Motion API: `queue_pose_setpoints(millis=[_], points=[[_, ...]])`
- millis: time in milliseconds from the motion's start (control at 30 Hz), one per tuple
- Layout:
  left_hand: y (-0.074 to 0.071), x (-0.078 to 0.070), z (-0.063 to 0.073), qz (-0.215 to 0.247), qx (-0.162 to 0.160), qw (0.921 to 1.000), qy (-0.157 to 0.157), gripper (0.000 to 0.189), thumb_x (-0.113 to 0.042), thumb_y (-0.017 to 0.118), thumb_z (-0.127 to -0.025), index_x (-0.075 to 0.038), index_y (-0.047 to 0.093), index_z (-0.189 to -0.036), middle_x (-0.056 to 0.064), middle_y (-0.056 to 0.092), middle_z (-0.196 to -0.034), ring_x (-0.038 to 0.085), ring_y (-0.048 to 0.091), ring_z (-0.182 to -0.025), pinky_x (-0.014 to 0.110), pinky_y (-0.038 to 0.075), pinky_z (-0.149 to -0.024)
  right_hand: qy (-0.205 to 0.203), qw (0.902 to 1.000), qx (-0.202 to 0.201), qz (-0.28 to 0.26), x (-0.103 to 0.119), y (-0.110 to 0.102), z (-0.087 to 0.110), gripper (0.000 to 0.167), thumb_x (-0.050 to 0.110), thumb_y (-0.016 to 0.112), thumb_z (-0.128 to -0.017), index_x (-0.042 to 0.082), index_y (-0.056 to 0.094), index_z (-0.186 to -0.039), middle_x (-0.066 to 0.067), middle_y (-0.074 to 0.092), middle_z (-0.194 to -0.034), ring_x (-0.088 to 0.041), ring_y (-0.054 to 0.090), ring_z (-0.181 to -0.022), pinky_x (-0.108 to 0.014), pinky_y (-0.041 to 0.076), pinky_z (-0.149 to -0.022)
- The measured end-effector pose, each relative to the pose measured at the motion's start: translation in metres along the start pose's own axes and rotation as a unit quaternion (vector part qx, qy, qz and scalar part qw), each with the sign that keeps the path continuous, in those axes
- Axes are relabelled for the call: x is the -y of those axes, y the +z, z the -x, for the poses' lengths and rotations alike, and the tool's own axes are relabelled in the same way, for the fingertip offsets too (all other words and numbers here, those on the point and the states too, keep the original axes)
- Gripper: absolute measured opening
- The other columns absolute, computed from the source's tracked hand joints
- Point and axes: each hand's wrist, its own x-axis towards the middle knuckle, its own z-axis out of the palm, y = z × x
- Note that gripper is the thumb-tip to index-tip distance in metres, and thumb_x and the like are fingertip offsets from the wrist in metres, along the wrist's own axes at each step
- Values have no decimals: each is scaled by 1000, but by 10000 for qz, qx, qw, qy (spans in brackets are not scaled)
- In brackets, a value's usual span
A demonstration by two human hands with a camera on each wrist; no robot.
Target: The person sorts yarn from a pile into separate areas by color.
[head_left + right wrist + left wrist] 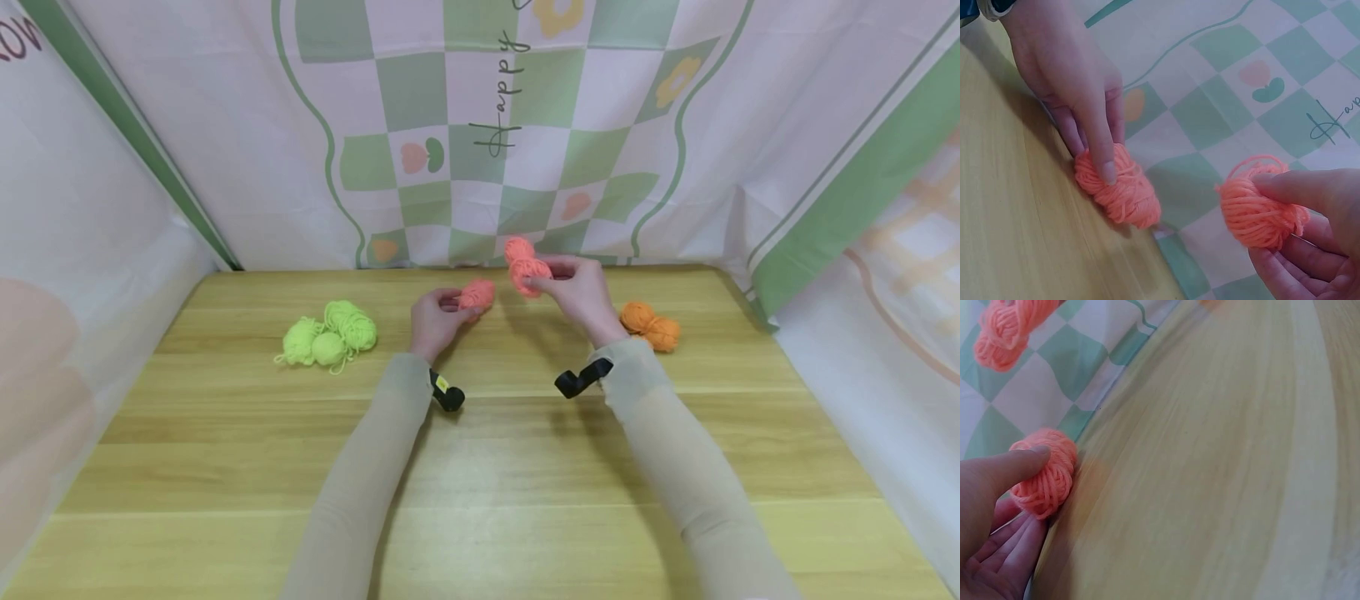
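Near the back edge of the table, my left hand [435, 321] pinches a coral-pink ball of yarn [477, 294] between thumb and fingers. That ball [1047, 478] is low, at the table surface, in the left wrist view. My right hand [583, 292] grips a second coral-pink bundle of yarn [525, 268], raised above the table. It shows two lobes in the head view; whether these are one skein or two balls I cannot tell. In the right wrist view the thumb lies over the wound strands of this bundle [1257, 209]. The two pink pieces are apart.
Several lime-green yarn balls [347, 327] lie grouped on the wooden table [480, 500], left of my left hand. Orange yarn [651, 327] lies right of my right wrist, partly behind the sleeve. A checked green-and-white cloth [480, 200] hangs along the table's back edge.
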Motion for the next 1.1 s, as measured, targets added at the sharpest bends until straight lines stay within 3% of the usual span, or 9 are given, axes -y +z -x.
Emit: queue_pose_setpoints(millis=[233,467,700,1100], points=[[1,0,0,-51,-18,10000,-20,48,-17,88,-82,1,69,-122,15,72,-108,25,70,-99,31,57,-87,75,10000,-7,30,-5,4,-7,47,31,83,-87,10,71,-127,-9,72,-119,-21,63,-109,-38,51,-93],[1,1,-1,-62,-30,10000,42,49,-17,88,-81,1,69,-122,16,72,-107,26,70,-99,31,57,-87,145,9996,-105,230,-20,12,-11,43,29,84,-86,6,74,-121,-12,72,-116,-23,65,-106,-36,53,-87],[1,0,0,-32,-32,10000,65,49,-17,88,-81,2,69,-122,16,72,-107,26,70,-99,32,57,-87,369,9993,-62,75,-33,20,-12,42,24,84,-85,2,73,-119,-15,72,-112,-25,66,-103,-35,54,-87],[2,3,-1,-96,-4,9999,37,51,-19,88,-81,0,68,-124,14,72,-108,25,70,-99,31,57,-88,627,9980,89,75,-50,35,-12,47,26,84,-86,-1,70,-123,-17,70,-114,-26,64,-102,-35,53,-87]])
